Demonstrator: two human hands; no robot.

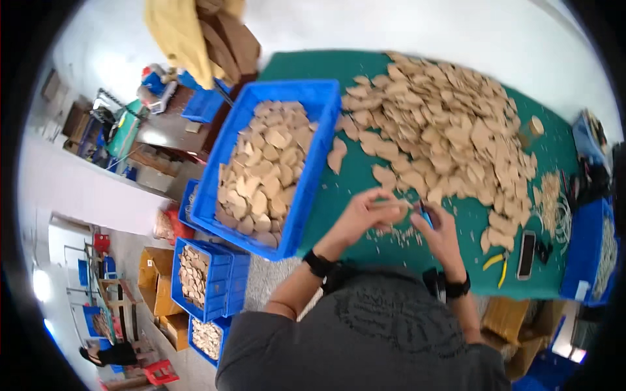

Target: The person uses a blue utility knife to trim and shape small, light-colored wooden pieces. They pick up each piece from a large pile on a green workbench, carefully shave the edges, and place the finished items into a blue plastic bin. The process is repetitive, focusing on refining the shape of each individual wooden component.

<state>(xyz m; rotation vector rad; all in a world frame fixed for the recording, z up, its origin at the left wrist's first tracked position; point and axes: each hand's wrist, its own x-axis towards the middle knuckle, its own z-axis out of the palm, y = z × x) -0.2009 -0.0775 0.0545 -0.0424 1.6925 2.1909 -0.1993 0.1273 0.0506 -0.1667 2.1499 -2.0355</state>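
My left hand (360, 216) pinches a small tan piece (399, 204), partly hidden by the fingers. Just to its right, my right hand (441, 236) is closed around a slim blue-handled tool (425, 214); its tip is too small to make out. Both hands meet over the near part of a green-topped table (319, 225), with small pale scraps (399, 236) strewn beneath them. Beyond the hands spreads a big heap of flat, curved tan pieces (450, 124). A blue bin (331, 117) at the left holds many similar pieces.
Yellow-handled pliers (497, 264) and a phone (525, 255) lie at the table's near right. A blue tub (580, 270) stands beside the right edge. Filled blue crates (225, 274) and cardboard boxes (153, 277) are on the floor at left. A yellow cloth (176, 32) hangs far left.
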